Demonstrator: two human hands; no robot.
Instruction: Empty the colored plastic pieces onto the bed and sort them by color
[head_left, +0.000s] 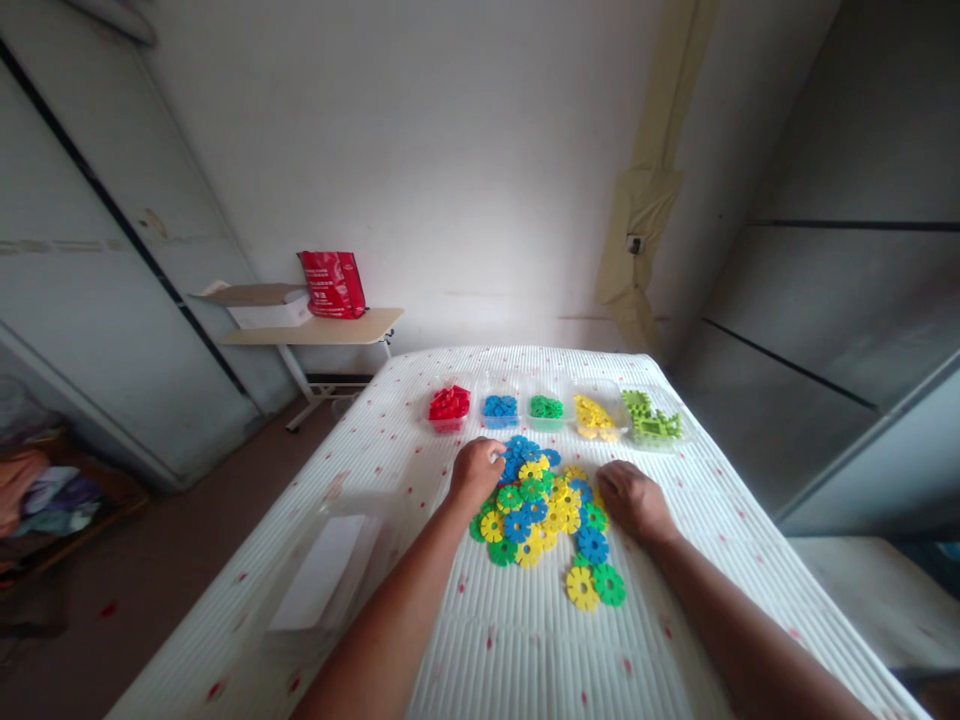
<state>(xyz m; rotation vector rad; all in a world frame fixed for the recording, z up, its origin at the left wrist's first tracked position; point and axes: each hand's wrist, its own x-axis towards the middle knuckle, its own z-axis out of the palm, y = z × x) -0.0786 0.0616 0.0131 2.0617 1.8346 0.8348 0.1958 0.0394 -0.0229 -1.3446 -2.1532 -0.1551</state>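
Observation:
A heap of blue, green and yellow snowflake discs [541, 510] lies on the white spotted bed [525, 640]. My left hand [475, 472] rests at the heap's upper left edge, fingers curled onto a blue disc [513, 462]. My right hand [634, 498] sits at the heap's right edge, fingers bent down against the discs; what they hold is hidden. Behind the heap stand clear tubs in a row: red pieces [449, 405], blue [499, 407], green [547, 407], yellow [594, 417] and light green [649, 420].
An empty clear plastic box [330, 570] lies on the bed to my left. A small side table [315, 330] with a red bag [332, 283] and a cardboard box stands by the far wall. Wardrobe doors flank both sides.

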